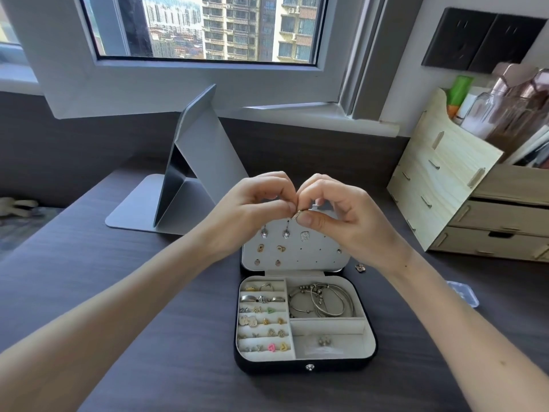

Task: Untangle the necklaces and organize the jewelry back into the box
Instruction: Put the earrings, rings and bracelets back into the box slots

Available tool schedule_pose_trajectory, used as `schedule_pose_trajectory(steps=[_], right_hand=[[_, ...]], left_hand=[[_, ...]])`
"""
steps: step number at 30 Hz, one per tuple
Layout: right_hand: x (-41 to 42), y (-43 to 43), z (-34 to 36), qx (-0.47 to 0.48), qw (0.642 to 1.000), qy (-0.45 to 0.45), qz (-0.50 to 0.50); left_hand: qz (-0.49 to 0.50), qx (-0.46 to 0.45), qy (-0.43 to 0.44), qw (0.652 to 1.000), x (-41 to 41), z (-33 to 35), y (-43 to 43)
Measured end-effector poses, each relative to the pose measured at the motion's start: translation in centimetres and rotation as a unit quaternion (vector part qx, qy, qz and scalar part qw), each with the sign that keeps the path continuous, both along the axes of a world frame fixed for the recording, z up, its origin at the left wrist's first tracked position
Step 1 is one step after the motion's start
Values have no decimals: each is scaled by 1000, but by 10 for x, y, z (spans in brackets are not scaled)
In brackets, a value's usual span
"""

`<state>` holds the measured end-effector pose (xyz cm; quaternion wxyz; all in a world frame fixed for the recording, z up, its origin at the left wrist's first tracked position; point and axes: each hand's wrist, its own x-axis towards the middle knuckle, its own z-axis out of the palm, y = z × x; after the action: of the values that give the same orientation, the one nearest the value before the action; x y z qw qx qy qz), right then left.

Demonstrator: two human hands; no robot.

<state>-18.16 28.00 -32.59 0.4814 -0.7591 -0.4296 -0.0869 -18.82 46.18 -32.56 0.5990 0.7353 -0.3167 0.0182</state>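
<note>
A black jewelry box (306,367) lies open on the dark table, its white lid panel (315,251) raised and studded with earrings. Ring rows on the left hold several rings and small earrings (261,322). Silver bangles (322,300) fill the top right compartment. A small earring pair (324,341) rests in the bottom right one. My left hand (252,209) and my right hand (338,215) meet above the lid, both pinching a small gold earring (298,214) between their fingertips. No necklace shows.
A loose small charm (360,267) lies on the table right of the lid. A clear plastic case (463,292) sits further right. A wooden drawer organizer (463,209) stands at the right, a grey folding mirror stand (184,173) at the back left.
</note>
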Motion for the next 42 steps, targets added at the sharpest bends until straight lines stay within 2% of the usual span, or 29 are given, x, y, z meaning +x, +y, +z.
schedule_pose_trajectory(steps=[9,13,18,25,29,38,42], right_hand=[[5,1,1,-8,1000,20,5],[-2,0,3,-2,1000,16,8],[-12,-23,-11,-41,988,-59,-135],[-13,-37,-46,-140,929,-194,-283],[-11,-34,-49,-145,914,-215,-312],[-9,-29,-49,-111,908,-211,-344],[-14,-30,-44,-73,913,-170,-364]], left_hand=[[22,-10,10,1000,8,1,3],[11,-7,55,998,10,-6,4],[10,-47,99,994,10,-10,3],[44,-92,107,989,12,-14,1],[69,-102,107,987,12,-15,1],[75,-130,120,981,8,-17,-2],[47,-92,147,984,6,-10,3]])
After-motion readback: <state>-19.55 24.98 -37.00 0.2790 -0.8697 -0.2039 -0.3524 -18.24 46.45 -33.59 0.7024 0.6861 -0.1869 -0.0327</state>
